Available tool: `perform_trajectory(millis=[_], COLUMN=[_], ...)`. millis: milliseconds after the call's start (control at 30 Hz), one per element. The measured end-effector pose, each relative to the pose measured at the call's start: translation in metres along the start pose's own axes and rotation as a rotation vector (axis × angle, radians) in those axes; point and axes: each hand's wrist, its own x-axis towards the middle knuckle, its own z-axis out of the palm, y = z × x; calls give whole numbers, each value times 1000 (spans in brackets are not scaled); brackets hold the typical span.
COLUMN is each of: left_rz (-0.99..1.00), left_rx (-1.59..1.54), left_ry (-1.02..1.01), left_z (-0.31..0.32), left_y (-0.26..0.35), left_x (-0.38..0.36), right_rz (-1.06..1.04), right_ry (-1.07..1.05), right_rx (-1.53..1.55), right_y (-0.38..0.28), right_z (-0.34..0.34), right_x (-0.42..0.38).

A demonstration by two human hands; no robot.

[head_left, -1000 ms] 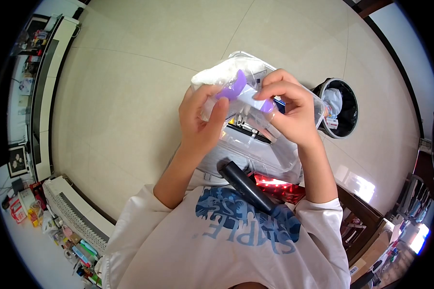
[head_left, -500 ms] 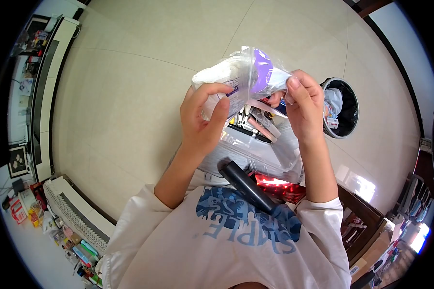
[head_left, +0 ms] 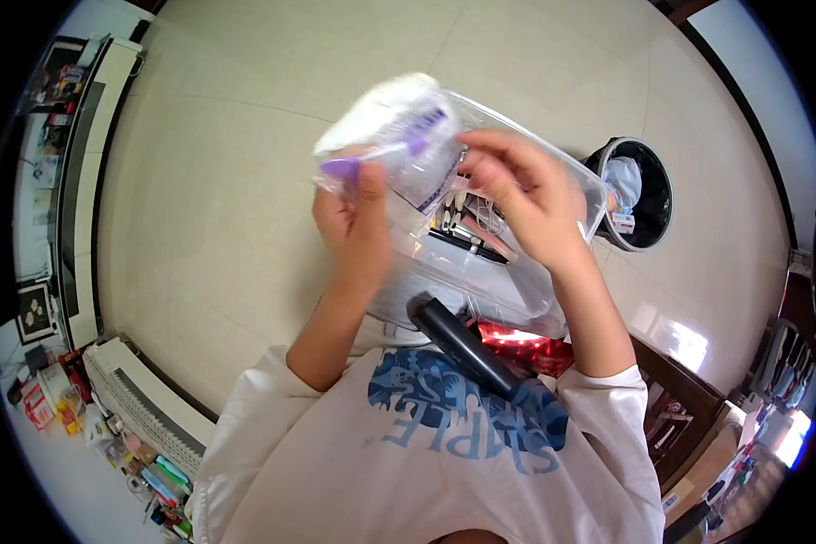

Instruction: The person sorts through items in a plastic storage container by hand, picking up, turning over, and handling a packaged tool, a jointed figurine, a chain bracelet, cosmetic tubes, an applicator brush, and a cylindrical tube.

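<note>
A clear plastic bag (head_left: 426, 172) with soft white contents and purple print is held up above an open box. My left hand (head_left: 358, 218) grips its left end, thumb on top, beside a purple patch. My right hand (head_left: 526, 195) is at the bag's right edge, its fingers bent and closed against the plastic and slightly blurred. Below the hands, the clear plastic box (head_left: 594, 192) rests by my lap. Inside it lie several white-tipped sticks, a black pen-like item (head_left: 467, 243), a pinkish item and a thin cable, partly covered by the bag and my right hand.
A black-lined bin (head_left: 648, 231) with crumpled plastic and a small box stands to the right. A black cylinder (head_left: 462, 349) and shiny red wrapping (head_left: 526, 349) lie against my shirt. Cabinets with clutter line the left side; a cardboard box (head_left: 698, 462) sits at lower right.
The bag has turned over and moved left, its purple part swinging from the right end to the left. My right hand has shifted left along it, and more of the box shows.
</note>
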Motion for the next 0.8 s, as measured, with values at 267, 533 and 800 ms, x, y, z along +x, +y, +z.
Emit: perform_trajectory(millis=[267,533,800], left_rz=[142,238,194], left_rx=[-7,105,42], left_ry=[133,179,141], left_z=[2,2,3], left_y=[-2,-6,-4], left_x=[2,2,2], right_rz=[305,251,-4], right_ry=[-118,-529,-671], right_rx=[-364,-919,-1076], right_y=[-5,30,28], right_z=[-7,-4,11], right_x=[3,-21,-27])
